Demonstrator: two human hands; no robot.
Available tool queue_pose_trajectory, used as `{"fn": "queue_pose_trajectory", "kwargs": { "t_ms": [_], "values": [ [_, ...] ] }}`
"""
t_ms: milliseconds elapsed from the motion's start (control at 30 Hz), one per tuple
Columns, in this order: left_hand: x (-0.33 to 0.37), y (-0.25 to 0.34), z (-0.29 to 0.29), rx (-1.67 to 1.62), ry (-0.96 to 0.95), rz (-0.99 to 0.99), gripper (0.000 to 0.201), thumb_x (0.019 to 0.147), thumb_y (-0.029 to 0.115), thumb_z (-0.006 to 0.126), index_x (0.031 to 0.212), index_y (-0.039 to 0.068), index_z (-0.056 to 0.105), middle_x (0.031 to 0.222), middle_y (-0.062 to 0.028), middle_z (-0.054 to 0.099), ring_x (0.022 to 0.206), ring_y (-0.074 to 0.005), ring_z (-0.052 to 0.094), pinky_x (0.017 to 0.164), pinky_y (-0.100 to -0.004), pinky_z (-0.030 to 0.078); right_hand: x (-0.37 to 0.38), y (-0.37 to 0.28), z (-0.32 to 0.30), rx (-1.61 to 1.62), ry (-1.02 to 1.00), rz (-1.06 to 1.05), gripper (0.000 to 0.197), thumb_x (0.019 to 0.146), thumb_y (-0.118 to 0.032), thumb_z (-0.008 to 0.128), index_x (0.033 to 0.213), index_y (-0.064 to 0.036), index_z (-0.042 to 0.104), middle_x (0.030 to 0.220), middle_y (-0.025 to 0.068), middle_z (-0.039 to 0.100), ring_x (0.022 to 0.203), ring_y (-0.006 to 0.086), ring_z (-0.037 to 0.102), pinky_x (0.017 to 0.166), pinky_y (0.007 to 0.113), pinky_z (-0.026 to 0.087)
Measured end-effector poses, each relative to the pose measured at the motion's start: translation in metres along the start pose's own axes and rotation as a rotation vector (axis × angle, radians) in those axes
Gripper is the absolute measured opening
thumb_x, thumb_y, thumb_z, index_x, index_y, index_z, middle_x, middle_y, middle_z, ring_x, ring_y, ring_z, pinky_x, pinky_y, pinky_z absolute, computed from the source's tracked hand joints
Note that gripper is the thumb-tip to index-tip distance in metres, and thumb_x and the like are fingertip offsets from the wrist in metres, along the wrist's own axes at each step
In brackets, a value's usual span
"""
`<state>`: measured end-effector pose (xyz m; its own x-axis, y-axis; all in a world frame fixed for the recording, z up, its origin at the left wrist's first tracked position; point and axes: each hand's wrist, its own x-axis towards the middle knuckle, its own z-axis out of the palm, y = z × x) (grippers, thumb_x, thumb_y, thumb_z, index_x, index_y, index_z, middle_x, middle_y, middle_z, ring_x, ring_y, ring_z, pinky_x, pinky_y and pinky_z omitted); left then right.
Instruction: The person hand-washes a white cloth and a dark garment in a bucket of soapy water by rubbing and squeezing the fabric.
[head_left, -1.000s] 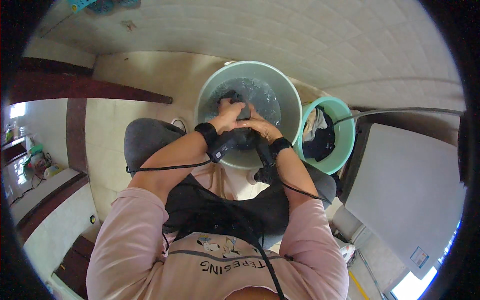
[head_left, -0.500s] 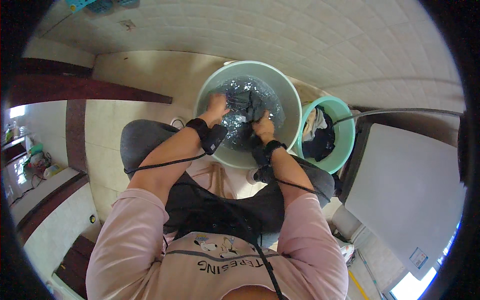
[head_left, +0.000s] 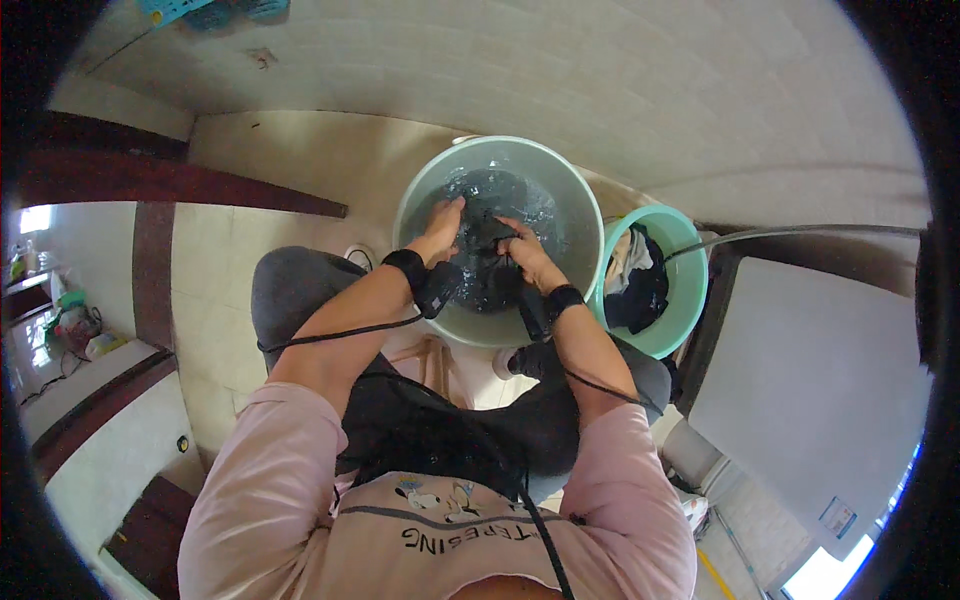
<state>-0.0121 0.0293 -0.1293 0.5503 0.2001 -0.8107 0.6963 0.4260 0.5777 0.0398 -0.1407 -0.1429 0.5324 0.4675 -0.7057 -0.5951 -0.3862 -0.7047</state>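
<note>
Between my knees stands a large pale green tub (head_left: 582, 205) of water. Soaking in it is a dark garment (head_left: 484, 240), wet and bunched, its edges hard to tell from the water. At the left side of the tub my left hand (head_left: 442, 226) is closed on the garment, the fingertips partly under water. My right hand (head_left: 527, 252) grips another part of it, thumb and fingers bent around the cloth. Black bands with small dark boxes sit on both wrists.
A smaller mint green bucket (head_left: 688, 300) holding dark and light clothes (head_left: 637, 285) touches the tub's right side. Right of it stands a white-lidded appliance (head_left: 810, 370). A grey hose (head_left: 790, 230) runs into the bucket. The tiled wall (head_left: 600, 80) rises beyond the tub.
Both hands have shifted within the tub, the right one moving away from me and slightly left. The garment's folds have changed and sit lower in the water. The view has tilted slightly.
</note>
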Motion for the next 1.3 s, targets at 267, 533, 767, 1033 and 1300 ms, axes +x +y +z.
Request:
{"fn": "queue_pose_trajectory", "kwargs": {
  "t_ms": [267, 533, 767, 1033, 1300],
  "values": [
    [0.014, 0.008, -0.001, -0.233, -0.237, -0.084, 0.05, 0.078, 0.042, 0.05, 0.106, 0.001, 0.049, 0.097, -0.0137, 0.054, 0.085, -0.0272, 0.054, 0.071, -0.0391, 0.045, -0.076, -0.088, 0.039, 0.277, -0.107, 0.017, 0.045, 0.066, -0.003, 0.058, 0.11, 0.0025, 0.049, 0.089, 0.0117, 0.058, 0.075, 0.0186, 0.059, 0.067, 0.029, 0.049],
    [-0.004, -0.002, 0.041, -0.335, -0.072, 0.009, 0.029, 0.083, 0.027, 0.049, 0.093, 0.001, 0.056, 0.085, -0.0102, 0.058, 0.081, -0.0246, 0.055, 0.065, -0.0361, 0.044, -0.06, -0.072, 0.046, 0.141, 0.302, -0.105, 0.046, 0.07, -0.028, 0.064, 0.097, 0.0074, 0.055, 0.085, 0.0153, 0.06, 0.076, 0.0196, 0.06, 0.063, 0.03, 0.047],
    [-0.034, -0.012, 0.056, 0.668, 0.066, 0.157, 0.041, 0.084, 0.027, 0.04, 0.109, -0.006, 0.045, 0.105, -0.0241, 0.051, 0.101, -0.0343, 0.05, 0.08, -0.0373, 0.041, -0.016, -0.029, 0.008, -0.503, 0.587, 0.016, 0.059, 0.064, -0.047, 0.062, 0.09, 0.0063, 0.06, 0.091, 0.0228, 0.06, 0.091, 0.0354, 0.056, 0.078, 0.038, 0.043],
    [-0.002, -0.011, 0.005, 0.194, -0.09, 0.231, 0.057, 0.082, 0.044, 0.038, 0.128, 0.011, 0.027, 0.134, -0.0088, 0.022, 0.119, -0.0291, 0.03, 0.084, -0.0482, 0.04, 0.025, 0.051, -0.029, 0.02, 0.572, -0.179, 0.094, 0.063, -0.046, 0.07, 0.124, 0.0088, 0.022, 0.121, 0.0241, 0.039, 0.113, 0.0349, 0.04, 0.091, 0.038, 0.035],
    [0.031, -0.033, -0.008, 0.218, 0.074, 0.154, 0.05, 0.084, 0.032, 0.038, 0.127, 0.008, 0.03, 0.133, -0.0143, 0.028, 0.119, -0.0345, 0.028, 0.098, -0.038, 0.026, 0.02, 0.059, 0.002, -0.207, -0.051, 0.022, 0.065, 0.071, -0.009, 0.066, 0.124, 0.0033, 0.031, 0.096, 0.0129, 0.058, 0.088, 0.0207, 0.055, 0.08, 0.031, 0.042]
  ]
}}
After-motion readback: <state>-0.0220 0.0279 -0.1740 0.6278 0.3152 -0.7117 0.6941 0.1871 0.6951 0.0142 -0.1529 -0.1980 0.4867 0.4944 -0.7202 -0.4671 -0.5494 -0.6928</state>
